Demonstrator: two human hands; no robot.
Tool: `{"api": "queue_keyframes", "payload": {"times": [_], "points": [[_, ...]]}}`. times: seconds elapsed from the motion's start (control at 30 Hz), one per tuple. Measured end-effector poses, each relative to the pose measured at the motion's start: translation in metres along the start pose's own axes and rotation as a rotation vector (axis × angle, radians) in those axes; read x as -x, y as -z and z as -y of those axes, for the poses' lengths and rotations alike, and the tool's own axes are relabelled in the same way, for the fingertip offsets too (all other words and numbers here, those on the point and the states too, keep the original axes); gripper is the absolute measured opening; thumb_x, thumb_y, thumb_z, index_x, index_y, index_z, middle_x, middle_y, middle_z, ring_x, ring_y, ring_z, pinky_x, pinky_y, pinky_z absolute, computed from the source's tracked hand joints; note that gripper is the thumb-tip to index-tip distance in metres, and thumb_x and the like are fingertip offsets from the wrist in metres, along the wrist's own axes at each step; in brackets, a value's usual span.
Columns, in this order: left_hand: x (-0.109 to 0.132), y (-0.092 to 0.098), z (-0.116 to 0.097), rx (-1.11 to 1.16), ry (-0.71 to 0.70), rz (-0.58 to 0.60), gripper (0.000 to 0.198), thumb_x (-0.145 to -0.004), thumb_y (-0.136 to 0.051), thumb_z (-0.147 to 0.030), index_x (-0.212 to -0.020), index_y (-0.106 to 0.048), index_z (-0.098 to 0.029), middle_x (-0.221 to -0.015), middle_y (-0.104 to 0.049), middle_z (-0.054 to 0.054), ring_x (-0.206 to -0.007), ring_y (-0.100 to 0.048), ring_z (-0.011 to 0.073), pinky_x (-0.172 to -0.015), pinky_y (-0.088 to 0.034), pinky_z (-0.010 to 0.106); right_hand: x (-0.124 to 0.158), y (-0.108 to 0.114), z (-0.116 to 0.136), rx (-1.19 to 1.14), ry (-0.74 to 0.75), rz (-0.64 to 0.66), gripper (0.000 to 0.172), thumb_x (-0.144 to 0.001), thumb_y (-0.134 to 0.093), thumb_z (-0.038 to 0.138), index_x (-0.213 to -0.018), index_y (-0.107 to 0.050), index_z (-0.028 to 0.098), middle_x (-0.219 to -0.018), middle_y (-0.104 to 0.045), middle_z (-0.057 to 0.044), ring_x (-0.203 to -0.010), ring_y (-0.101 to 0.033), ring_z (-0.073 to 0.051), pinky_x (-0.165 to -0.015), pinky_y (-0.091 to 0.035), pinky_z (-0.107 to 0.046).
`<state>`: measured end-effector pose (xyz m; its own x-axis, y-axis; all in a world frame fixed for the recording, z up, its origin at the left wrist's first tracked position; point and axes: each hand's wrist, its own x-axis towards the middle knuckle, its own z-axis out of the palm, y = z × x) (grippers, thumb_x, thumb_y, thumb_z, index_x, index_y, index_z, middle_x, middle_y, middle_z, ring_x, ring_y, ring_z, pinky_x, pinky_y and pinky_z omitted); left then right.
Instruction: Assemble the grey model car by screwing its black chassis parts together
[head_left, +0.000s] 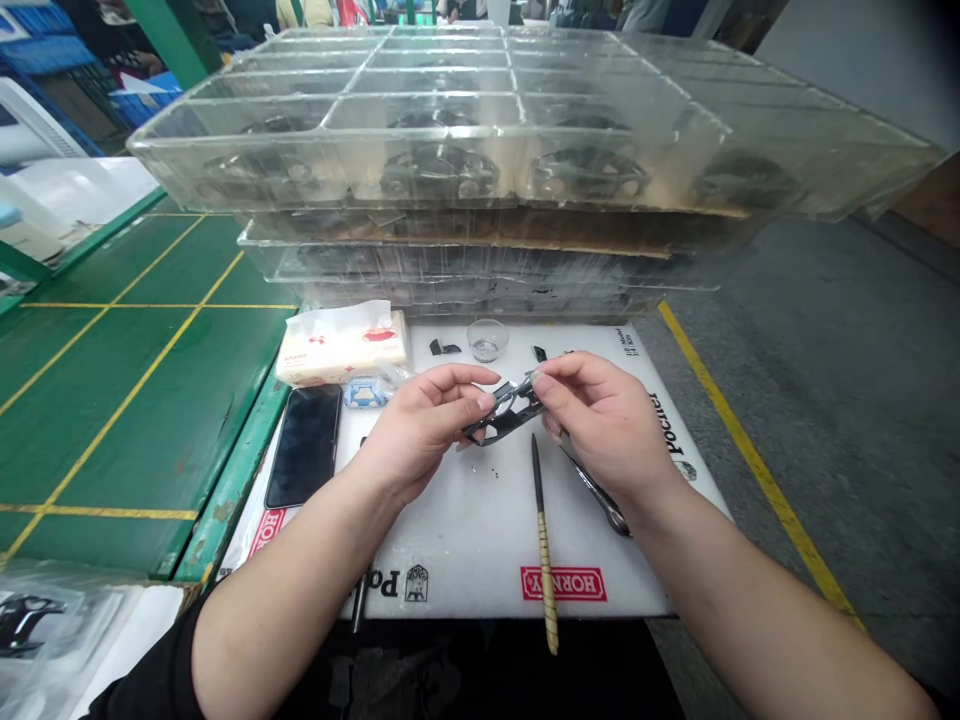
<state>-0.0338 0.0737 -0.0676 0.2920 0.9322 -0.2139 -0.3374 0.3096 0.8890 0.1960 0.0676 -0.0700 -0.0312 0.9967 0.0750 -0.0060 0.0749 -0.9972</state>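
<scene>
My left hand (420, 430) and my right hand (604, 420) hold a small dark grey moulded part (504, 410) between their fingertips, above a white cutting mat (480, 570). The part looks like a model car body piece, with open cut-outs. Below it lies a slim needle file (541, 540) with a string-wrapped handle, its tip pointing toward the part. A pair of metal tweezers (596, 497) lies partly hidden under my right hand. Small dark crumbs dot the mat under the part.
Stacked transparent compartment trays (450, 170) holding dark car bodies stand beyond the mat. On or by the mat are a tissue pack (343, 345), a small glass cup (487, 340), a black phone (304, 445) and small dark pieces (445, 347). A green workbench (135, 390) lies left.
</scene>
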Motion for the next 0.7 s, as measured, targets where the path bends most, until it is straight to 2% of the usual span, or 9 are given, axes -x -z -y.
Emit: {"api": "queue_keyframes", "payload": {"times": [0.07,0.13,0.27,0.33,0.4,0.53,0.7], "points": [[0.001,0.0,0.0,-0.02,-0.046,0.004,0.04,-0.086,-0.109,-0.037,-0.115,-0.089,-0.019,-0.082,-0.079,0.001,-0.068,-0.069,0.0119,-0.061,-0.046,0.024,0.0,0.0,0.002,0.012,0.005,0.004,0.041,-0.099,-0.098,0.063,-0.104,-0.083,0.025,-0.069,-0.067,0.003,-0.058,-0.059,-0.016,-0.056,-0.047,-0.033],[0.002,-0.001,0.001,-0.091,-0.124,-0.004,0.038,-0.089,-0.107,-0.04,-0.116,-0.089,-0.02,-0.084,-0.08,0.002,-0.07,-0.071,0.0132,-0.065,-0.051,0.025,0.0,0.002,0.003,0.037,-0.003,0.007,0.041,-0.102,-0.094,0.064,-0.109,-0.085,0.025,-0.068,-0.066,0.004,-0.059,-0.06,-0.017,-0.059,-0.048,-0.033],[0.008,-0.004,0.005,-0.511,-0.399,-0.088,0.03,-0.099,-0.099,-0.036,-0.124,-0.09,-0.023,-0.096,-0.086,0.005,-0.084,-0.078,0.0189,-0.082,-0.064,0.033,-0.002,0.004,0.004,0.183,-0.035,0.051,0.05,-0.106,-0.086,0.07,-0.13,-0.085,0.026,-0.081,-0.073,0.001,-0.069,-0.067,-0.021,-0.068,-0.054,-0.036],[0.011,-0.005,0.007,-0.714,-0.53,-0.094,0.03,-0.1,-0.098,-0.033,-0.128,-0.09,-0.024,-0.099,-0.087,0.005,-0.084,-0.078,0.0195,-0.084,-0.065,0.034,-0.003,0.004,0.003,0.278,-0.029,0.079,0.057,-0.106,-0.084,0.073,-0.138,-0.083,0.026,-0.093,-0.078,-0.003,-0.078,-0.072,-0.023,-0.072,-0.057,-0.038],[0.013,-0.005,0.008,-0.805,-0.6,-0.057,0.033,-0.101,-0.1,-0.033,-0.131,-0.089,-0.025,-0.099,-0.086,0.004,-0.082,-0.078,0.0185,-0.081,-0.065,0.033,-0.002,0.004,0.002,0.335,-0.021,0.103,0.064,-0.107,-0.08,0.079,-0.141,-0.08,0.026,-0.097,-0.079,-0.004,-0.083,-0.073,-0.025,-0.074,-0.057,-0.039],[0.014,-0.005,0.011,-0.808,-0.651,-0.038,0.037,-0.099,-0.103,-0.031,-0.127,-0.08,-0.025,-0.103,-0.085,0.003,-0.081,-0.08,0.0165,-0.076,-0.067,0.028,-0.001,0.003,0.002,0.335,-0.036,0.116,0.078,-0.105,-0.068,0.096,-0.134,-0.078,0.024,-0.08,-0.07,0.0,-0.073,-0.067,-0.023,-0.07,-0.052,-0.039],[0.014,-0.007,0.011,-0.83,-0.747,0.007,0.031,-0.101,-0.101,-0.027,-0.116,-0.074,-0.025,-0.1,-0.081,-0.001,-0.076,-0.075,0.0122,-0.072,-0.064,0.024,0.0,0.0,0.009,0.402,-0.043,0.087,0.073,-0.096,-0.081,0.095,-0.117,-0.077,0.026,-0.068,-0.058,0.006,-0.064,-0.058,-0.02,-0.064,-0.043,-0.035]]}}
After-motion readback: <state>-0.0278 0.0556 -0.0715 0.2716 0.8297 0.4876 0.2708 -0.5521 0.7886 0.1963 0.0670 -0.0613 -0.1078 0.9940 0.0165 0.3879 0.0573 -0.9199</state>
